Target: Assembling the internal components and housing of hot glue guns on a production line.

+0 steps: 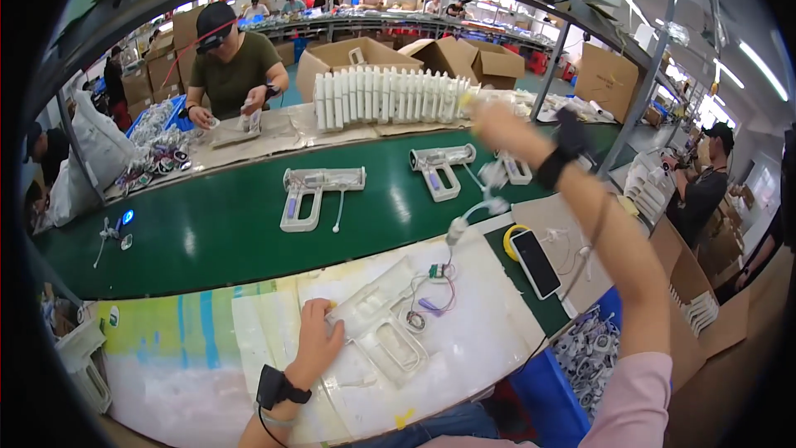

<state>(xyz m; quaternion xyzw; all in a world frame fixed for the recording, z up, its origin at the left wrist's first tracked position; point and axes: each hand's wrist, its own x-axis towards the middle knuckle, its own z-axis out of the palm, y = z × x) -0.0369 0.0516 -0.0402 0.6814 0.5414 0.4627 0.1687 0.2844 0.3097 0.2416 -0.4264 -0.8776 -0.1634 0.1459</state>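
Note:
On the work board in front of me lies a white gun-shaped plastic housing half, its open side up. My left hand grips its left end between thumb and fingers. A small green circuit board with thin wires, a round ring part and a purple cylinder lie at the housing's right side. My right hand is stretched far forward, over the right end of a long row of upright white plastic parts. Motion blurs its fingers, and what they may hold cannot be made out.
Wired gun-shaped halves lie on the green conveyor belt. A phone and yellow tape roll sit right. A blue bin of small parts stands lower right. Across the belt, a person handles parts.

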